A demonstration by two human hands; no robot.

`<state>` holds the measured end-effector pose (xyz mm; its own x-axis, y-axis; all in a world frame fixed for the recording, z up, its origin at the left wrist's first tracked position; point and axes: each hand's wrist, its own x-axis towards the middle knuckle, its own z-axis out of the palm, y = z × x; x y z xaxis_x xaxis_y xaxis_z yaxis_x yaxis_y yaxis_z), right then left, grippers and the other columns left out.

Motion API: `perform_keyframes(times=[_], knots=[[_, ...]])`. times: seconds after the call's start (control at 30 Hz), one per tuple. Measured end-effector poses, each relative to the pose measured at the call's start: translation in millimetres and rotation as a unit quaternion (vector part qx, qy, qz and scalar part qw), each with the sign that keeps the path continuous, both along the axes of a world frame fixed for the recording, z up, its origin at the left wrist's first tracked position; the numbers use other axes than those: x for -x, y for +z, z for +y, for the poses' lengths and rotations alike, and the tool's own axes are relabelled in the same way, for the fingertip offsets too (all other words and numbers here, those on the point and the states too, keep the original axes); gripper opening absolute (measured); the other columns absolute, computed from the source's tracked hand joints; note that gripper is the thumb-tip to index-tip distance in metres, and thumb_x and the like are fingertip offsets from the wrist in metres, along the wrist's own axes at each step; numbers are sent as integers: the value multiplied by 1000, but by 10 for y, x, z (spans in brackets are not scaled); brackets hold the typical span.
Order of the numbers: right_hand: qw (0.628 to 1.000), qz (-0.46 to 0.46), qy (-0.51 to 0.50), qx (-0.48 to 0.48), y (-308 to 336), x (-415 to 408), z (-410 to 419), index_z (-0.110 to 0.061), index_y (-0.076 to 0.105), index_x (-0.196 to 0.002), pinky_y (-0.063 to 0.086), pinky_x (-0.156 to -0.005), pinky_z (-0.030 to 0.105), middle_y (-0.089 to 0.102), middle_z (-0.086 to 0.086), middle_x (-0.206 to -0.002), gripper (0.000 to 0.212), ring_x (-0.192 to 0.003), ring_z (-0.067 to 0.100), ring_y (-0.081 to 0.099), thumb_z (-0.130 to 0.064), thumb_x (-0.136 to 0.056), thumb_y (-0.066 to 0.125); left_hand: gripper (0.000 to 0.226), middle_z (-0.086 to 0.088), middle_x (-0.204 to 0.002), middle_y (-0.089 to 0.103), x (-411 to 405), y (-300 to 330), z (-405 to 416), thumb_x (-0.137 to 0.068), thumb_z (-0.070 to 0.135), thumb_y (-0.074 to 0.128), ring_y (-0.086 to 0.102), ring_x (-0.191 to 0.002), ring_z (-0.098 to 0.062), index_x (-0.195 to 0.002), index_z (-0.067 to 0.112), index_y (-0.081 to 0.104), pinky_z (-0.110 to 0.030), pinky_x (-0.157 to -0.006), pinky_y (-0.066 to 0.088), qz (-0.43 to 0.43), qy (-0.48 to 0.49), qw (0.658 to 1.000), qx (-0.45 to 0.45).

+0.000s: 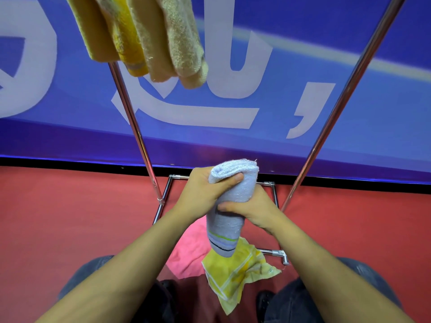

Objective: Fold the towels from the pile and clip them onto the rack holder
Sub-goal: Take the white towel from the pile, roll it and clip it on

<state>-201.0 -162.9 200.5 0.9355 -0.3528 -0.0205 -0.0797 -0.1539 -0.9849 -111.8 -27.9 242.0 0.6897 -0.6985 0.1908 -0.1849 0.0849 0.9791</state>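
Both hands wrap tight around the folded pale lilac terry towel (229,199) with striped end, held over the red floor (70,217); left hand (205,190) squeezes the top, right hand (251,209) the middle; best to keep the fold neat before lifting it to the shiny metal rack (137,127).

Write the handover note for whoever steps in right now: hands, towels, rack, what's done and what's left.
Left hand: gripping the upper, folded end of the pale lavender terry towel with striped border.
Right hand: gripping the same towel at its middle; the striped end hangs down.
Chrome tube rack: stands on the red floor, directly in front.
Done: several beige and yellow folded towels already hang at the top left of the rack; the clips are out of view.
Left: finish folding the lavender towel and clip it up, then do the pink towel and the yellow patterned cloth lying on the floor by the rack's base.
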Motion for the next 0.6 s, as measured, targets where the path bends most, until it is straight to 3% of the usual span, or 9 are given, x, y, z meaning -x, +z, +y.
perform_keyframes(times=[0.07, 0.2, 0.37, 0.6], knots=[[999, 2, -35, 6, 36, -6, 1, -9, 76, -98, 61, -84, 47, 79, 7, -95, 30, -94, 23, 76, -14, -71, 91, 17, 11, -102, 79, -12, 139, -6, -90, 16, 75, 72, -97, -1, -106, 23, 78, -19, -85, 53, -10, 1, 1000, -1], [997, -11, -73, -15, 90, 29, -11, 0, 76, -96, 60, -86, 42, 79, 10, -96, 29, -91, 18, 74, -10, -73, 89, 15, 18, -95, 78, -10, 514, -71, -90, 19, 76, 70, -91, 5, -101, 30, 77, -17, -82, 53, -40, 12, 999, 5], [995, -14, -95, -18, 75, 95, 21, 2, 74, -89, 59, -74, 37, 79, 12, -88, 38, -76, 13, 69, -18, -63, 93, 6, -2, -101, 80, 63, 1047, -166, -89, 26, 78, 71, -89, -7, -95, 26, 79, -36, -89, 58, -48, 37, 998, 30], [996, -18, -58, -71, 82, 170, 0, -8, 77, -86, 54, -68, 20, 78, -3, -80, 17, -73, 4, 68, 0, -74, 85, 3, 1, -89, 76, 70, 1751, -291, -88, 21, 79, 66, -83, -7, -90, 19, 79, -27, -80, 55, -89, 69, 989, 92]])
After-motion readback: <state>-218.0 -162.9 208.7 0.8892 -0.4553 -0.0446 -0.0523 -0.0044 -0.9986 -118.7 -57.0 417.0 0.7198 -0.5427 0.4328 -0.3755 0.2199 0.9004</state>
